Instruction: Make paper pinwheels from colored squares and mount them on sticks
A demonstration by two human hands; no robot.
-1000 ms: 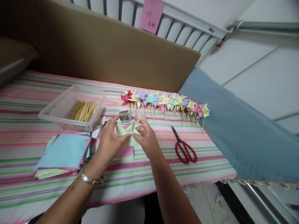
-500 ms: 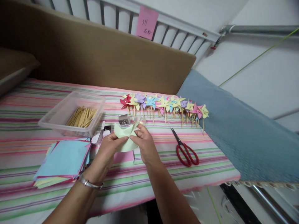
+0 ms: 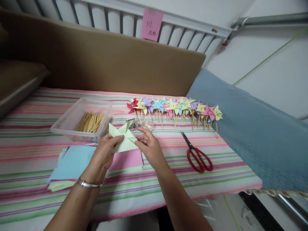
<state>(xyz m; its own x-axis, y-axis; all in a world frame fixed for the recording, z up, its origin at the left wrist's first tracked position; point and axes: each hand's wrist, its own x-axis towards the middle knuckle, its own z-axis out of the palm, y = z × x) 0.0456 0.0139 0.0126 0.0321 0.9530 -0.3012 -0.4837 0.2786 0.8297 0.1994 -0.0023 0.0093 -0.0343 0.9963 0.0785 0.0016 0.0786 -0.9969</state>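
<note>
A pale green paper pinwheel (image 3: pixel 124 142), with points folded toward its middle, is held up over the table. My left hand (image 3: pixel 106 150) pinches it near the centre, thumb on top. With thumb and fingers, my right hand (image 3: pixel 148 144) grips its right corner. Beneath it lies a pink paper sheet (image 3: pixel 126 160). Just beyond the pinwheel are a small box of metal pins (image 3: pixel 132 126) and a round clear dish (image 3: pixel 147 125) with small pale pieces in it. To the left lies a stack of coloured paper squares (image 3: pixel 72 162), blue on top.
A clear plastic tub (image 3: pixel 64 123) of wooden sticks (image 3: pixel 90 122) stands at the left. Finished pinwheels (image 3: pixel 173 107) on sticks line the back right. Red-handled scissors (image 3: pixel 198 157) lie to the right on the striped tablecloth (image 3: pixel 168 183). A cardboard panel (image 3: pixel 108 61) closes off the back.
The green pinwheel has opened flatter, its folded points now showing. My right hand has shifted from the middle to its right corner. The view has moved slightly.
</note>
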